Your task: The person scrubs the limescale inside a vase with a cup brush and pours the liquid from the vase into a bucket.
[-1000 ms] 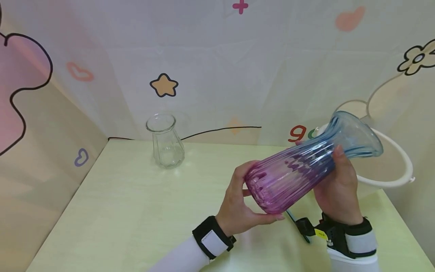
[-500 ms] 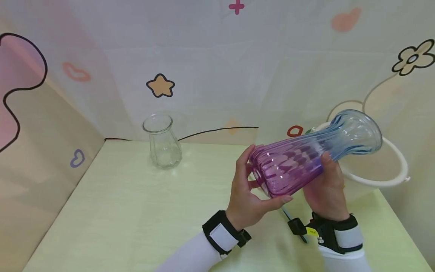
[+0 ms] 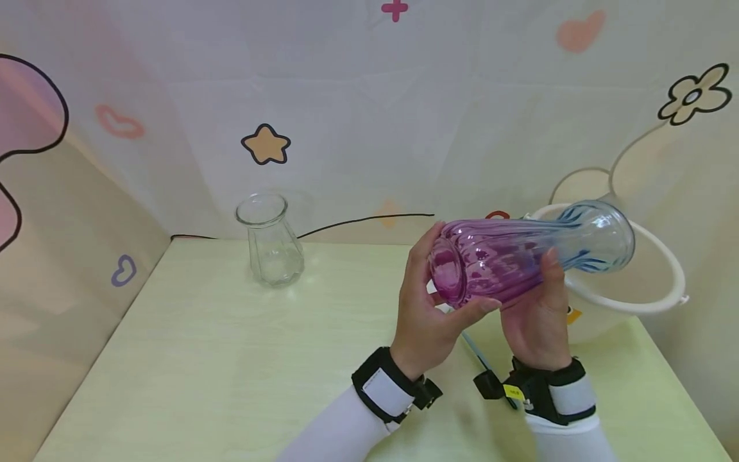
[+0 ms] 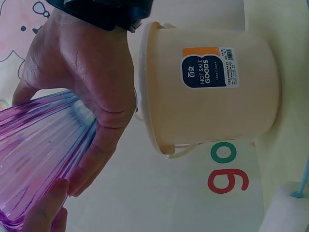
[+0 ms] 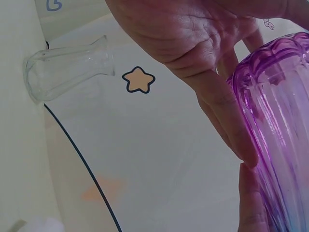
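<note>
A clear glass vase (image 3: 274, 253) is standing near the back-left corner of the desk (image 3: 190, 359). The left hand (image 3: 424, 308), angled upward, is clasping the base of a pink-and-blue vase (image 3: 502, 256), being held nearly level over the right half. A blue rod (image 3: 475, 350) is resting below. The upright right hand (image 3: 537, 324) is gripping that vase's middle; its mouth is hiding part of the bucket (image 4: 217, 116) by the right edge.

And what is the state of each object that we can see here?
Pink-and-blue glass vase: tilted nearly sideways, held by the left hand and right hand.
Clear glass vase: upright, nothing visible inside.
Plastic bucket: upright, no lid on.
Blue stick with white head: lying on the table, partly hidden.
</note>
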The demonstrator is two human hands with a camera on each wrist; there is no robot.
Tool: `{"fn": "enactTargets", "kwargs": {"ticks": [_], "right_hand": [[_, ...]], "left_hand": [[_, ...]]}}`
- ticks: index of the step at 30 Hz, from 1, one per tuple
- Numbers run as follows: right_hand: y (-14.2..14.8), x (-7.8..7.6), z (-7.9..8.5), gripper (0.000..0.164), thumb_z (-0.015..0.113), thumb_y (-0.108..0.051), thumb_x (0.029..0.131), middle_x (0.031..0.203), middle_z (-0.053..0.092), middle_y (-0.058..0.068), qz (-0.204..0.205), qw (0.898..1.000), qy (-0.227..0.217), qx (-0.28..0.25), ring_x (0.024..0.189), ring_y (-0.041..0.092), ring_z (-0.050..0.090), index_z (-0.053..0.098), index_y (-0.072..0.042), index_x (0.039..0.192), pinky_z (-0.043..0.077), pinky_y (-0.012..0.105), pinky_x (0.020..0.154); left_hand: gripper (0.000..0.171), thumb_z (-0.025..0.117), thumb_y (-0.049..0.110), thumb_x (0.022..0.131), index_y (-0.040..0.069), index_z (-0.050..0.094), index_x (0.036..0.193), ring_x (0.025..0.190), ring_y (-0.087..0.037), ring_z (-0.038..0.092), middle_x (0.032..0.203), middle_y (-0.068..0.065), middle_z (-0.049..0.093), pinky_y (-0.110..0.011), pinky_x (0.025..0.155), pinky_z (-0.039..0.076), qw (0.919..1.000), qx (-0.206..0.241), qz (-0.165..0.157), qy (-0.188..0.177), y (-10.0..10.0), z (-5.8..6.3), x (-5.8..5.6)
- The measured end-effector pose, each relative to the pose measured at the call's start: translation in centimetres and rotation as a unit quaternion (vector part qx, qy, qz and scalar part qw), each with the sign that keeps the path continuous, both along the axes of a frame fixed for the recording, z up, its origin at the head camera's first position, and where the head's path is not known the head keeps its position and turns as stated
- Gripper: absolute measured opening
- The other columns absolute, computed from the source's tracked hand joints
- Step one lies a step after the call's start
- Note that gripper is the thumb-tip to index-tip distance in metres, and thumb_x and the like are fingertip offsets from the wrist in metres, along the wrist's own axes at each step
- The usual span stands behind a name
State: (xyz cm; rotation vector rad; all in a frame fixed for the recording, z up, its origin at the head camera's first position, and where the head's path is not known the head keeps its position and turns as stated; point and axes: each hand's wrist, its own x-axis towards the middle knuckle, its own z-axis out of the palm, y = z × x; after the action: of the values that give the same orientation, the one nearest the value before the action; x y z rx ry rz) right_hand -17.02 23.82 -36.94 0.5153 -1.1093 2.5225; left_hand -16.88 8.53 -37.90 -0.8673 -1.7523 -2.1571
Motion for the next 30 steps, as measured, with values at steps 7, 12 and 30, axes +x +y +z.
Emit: {"fn": "enactTargets", "kwargs": {"ticks": [7, 12, 30], "right_hand": [[0.04, -0.16, -0.52, 0.080, 0.070, -0.039, 0.096, 0.153, 0.041, 0.011, -0.025, 1.000, -0.018, -0.003, 0.141, 0.028, 0.042, 0.024, -0.026, 0.160, 0.055, 0.041, 0.105], [-0.33, -0.19, -0.51, 0.080, 0.071, -0.039, 0.096, 0.151, 0.043, 0.012, -0.035, 0.999, -0.018, -0.033, 0.137, 0.027, 0.044, 0.024, -0.024, 0.159, 0.053, 0.038, 0.108], [-0.22, -0.33, -0.66, 0.076, 0.069, -0.042, 0.096, 0.152, 0.043, 0.012, -0.051, 0.997, -0.035, -0.038, 0.137, 0.028, 0.045, 0.028, -0.022, 0.157, 0.055, 0.037, 0.105]], "left_hand": [[0.122, 0.093, 0.016, 0.074, 0.031, 0.014, 0.165, 0.140, -0.018, 0.048, 0.167, -0.001, 0.025, -0.023, 0.088, 0.059, 0.9969, -0.068, -0.002, 0.040, -0.39, 0.56, -0.41], [0.122, 0.091, 0.004, 0.075, 0.025, 0.013, 0.166, 0.145, -0.022, 0.044, 0.169, -0.006, 0.021, -0.021, 0.086, 0.059, 0.9953, -0.075, 0.007, 0.060, -0.23, 0.57, -0.49], [0.125, 0.091, 0.001, 0.075, 0.025, 0.010, 0.168, 0.151, -0.024, 0.040, 0.174, 0.001, 0.009, -0.021, 0.090, 0.058, 0.9945, -0.077, -0.002, 0.070, -0.15, 0.68, -0.42]]}}
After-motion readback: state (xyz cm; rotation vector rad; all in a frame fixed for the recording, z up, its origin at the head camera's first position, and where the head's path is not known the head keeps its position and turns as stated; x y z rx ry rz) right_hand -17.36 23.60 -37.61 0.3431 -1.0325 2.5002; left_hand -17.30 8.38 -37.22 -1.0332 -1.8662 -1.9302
